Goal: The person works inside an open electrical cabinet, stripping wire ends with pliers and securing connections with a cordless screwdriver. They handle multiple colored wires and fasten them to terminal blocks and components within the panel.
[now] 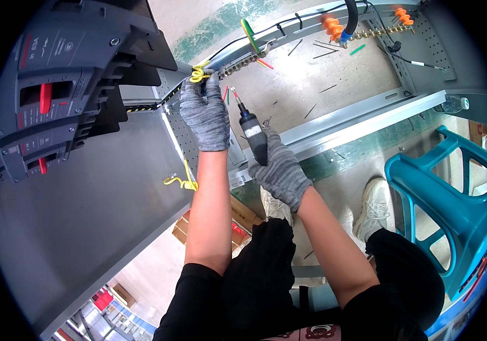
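Note:
My left hand [205, 116], in a grey knitted glove, reaches up to the frame's near corner. Its fingertips are closed on a coiled yellow wire [199, 74] beside a metal terminal bar [246, 63] with a row of screws. My right hand [282, 170], gloved alike, grips a black-handled screwdriver [253, 135]. The tool's metal tip points up and left, just right of my left hand, apart from the bar. A small metal piece [266, 121] shows by my right fingertips; its kind is unclear. Green-yellow wire [248, 35] loops above the bar.
Large dark circuit breakers [50, 96] with red levers stand at left above a grey panel [107, 216]. A grey metal rail [357, 122] crosses in front. Orange insulators [332, 27] sit at the back. A teal plastic stool [453, 193] stands right; cable scraps litter the floor.

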A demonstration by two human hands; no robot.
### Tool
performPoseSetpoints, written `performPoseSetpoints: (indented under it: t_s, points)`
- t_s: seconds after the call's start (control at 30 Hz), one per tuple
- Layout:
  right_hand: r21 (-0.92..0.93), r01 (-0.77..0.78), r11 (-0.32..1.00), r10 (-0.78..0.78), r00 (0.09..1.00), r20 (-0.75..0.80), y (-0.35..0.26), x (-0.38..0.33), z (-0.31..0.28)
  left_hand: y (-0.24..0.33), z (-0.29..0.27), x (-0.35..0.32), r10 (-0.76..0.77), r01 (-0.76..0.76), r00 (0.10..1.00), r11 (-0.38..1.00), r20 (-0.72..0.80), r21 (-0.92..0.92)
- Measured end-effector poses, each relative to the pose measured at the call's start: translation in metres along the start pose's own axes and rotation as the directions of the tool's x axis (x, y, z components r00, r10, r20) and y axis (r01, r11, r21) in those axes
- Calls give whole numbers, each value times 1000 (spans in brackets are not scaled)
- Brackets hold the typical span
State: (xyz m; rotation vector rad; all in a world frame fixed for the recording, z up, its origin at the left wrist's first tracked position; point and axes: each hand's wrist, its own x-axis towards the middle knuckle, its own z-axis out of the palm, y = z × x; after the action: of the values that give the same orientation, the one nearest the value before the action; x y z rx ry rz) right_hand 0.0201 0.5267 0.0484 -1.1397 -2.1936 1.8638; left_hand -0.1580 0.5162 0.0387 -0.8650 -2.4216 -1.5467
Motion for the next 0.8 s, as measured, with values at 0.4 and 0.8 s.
performPoseSetpoints:
  t_s: [0.4,0.8]
  points:
    - [-55,34,998,-28,994,103,14,-30,-54,35,-13,6,-84,95,994,980,71,-174]
    - [98,-133,986,131,991,29,38,-86,-212,104,-20,4,-368,360,927,823,71,-439]
